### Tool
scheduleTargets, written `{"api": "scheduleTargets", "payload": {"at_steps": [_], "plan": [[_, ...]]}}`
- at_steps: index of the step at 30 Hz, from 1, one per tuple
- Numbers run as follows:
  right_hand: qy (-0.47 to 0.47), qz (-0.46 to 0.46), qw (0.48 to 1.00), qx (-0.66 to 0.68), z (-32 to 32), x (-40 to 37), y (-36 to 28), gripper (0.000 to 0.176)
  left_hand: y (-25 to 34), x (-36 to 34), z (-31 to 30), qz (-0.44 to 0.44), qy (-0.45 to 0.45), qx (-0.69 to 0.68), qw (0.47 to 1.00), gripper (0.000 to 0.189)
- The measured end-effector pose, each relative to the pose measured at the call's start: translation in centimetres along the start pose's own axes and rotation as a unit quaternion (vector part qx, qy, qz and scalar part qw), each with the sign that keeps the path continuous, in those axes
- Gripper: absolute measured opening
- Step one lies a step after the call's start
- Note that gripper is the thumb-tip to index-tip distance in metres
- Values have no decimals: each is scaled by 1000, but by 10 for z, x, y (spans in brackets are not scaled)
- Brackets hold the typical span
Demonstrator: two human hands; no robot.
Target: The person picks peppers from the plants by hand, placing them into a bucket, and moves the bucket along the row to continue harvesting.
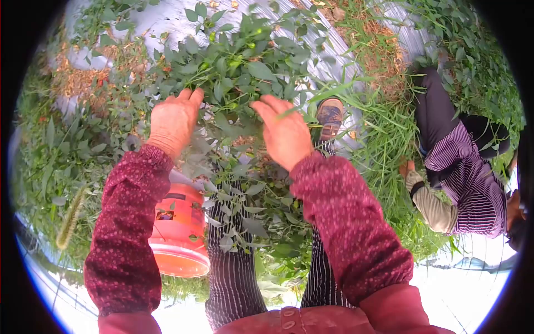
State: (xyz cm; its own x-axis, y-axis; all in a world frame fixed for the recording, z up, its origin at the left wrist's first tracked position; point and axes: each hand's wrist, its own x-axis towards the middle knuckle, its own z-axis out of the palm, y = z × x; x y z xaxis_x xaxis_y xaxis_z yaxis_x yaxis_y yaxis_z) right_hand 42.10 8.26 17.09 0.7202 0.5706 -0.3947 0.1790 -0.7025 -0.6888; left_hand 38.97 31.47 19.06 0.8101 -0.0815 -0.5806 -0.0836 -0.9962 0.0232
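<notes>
A leafy green plant [239, 72] with small green pods stands in front of me. My left hand [173, 119] reaches into its leaves on the left side, fingers spread, palm down. On the right side my right hand [285, 133] is likewise spread among the leaves. What the fingertips touch is hidden by foliage. Both arms wear dark red patterned sleeves. An orange bucket [181, 234] hangs or sits below my left forearm, by my striped trouser legs.
Another person [461, 167] in striped purple clothing bends down at the right among tall grass. Silver plastic mulch [339, 50] covers the ground behind the plant. My shoe [330, 117] shows beside the plant. Weeds and grass [55, 161] fill the left.
</notes>
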Motion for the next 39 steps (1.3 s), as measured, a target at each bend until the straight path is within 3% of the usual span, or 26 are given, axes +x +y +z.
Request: {"api": "scheduleTargets", "payload": {"at_steps": [1, 3, 5, 6, 7, 9, 11, 13, 18, 23, 25, 27, 29, 31, 32, 34, 38, 39], "plan": [[-23, -2, 996, -84, 5, 4, 5, 38, -1, -2, -2, -36, -21, -15, 999, 36], [-60, 0, 994, -90, 3, 6, 4, 40, -8, -8, -2, -31, -15, -31, 999, 36], [-57, 46, 997, -6, -5, 4, -7, 34, -12, -16, 2, -27, -17, -54, 998, 35], [13, 14, 1000, 1, -11, 0, -15, 28, -12, -18, 4, -32, -7, -83, 996, 35], [11, 17, 1000, 2, -8, -3, -18, 28, -12, -18, 6, -36, 3, -112, 993, 35], [-42, 35, 990, 129, 4, -5, -27, 22, -10, -13, 7, -32, 2, -116, 993, 35], [-23, -9, 994, 107, 26, 2, -36, 27, -7, -6, 6, -30, 5, -117, 993, 34], [-175, 126, 976, 15, 30, 14, -53, 33, -3, -2, 7, -21, 9, -111, 994, 35], [-118, 79, 990, 0, 43, 21, -62, 24, 2, -7, 7, 8, 40, -115, 992, 34], [-155, 75, 983, -70, 11, 3, -61, 20, 7, -9, 7, 20, 20, -165, 986, 35], [-167, 81, 982, -23, 0, -1, -64, 23, 15, -12, 3, 41, 37, -189, 980, 37], [-164, 110, 980, 15, -9, -2, -60, 26, 25, -19, -4, 53, 97, -256, 960, 40], [-193, 179, 964, 43, -14, -1, -53, 25, 33, -28, -20, 61, 87, -210, 972, 44], [-170, 192, 966, 35, -12, -3, -47, 26, 41, -38, -28, 105, 144, -194, 965, 47], [-188, 190, 961, 68, -13, -4, -44, 27, 46, -43, -28, 105, 143, -192, 965, 47], [-183, 164, 964, 103, -10, -7, -40, 29, 56, -50, -22, 101, -12, -259, 961, 49], [-180, 151, 962, 136, -9, -13, -37, 29, 54, -40, -8, 127, -8, -304, 944, 42], [-195, 94, 967, 132, -16, -13, -44, 27, 51, -36, -5, 126, -9, -304, 944, 42]]}}
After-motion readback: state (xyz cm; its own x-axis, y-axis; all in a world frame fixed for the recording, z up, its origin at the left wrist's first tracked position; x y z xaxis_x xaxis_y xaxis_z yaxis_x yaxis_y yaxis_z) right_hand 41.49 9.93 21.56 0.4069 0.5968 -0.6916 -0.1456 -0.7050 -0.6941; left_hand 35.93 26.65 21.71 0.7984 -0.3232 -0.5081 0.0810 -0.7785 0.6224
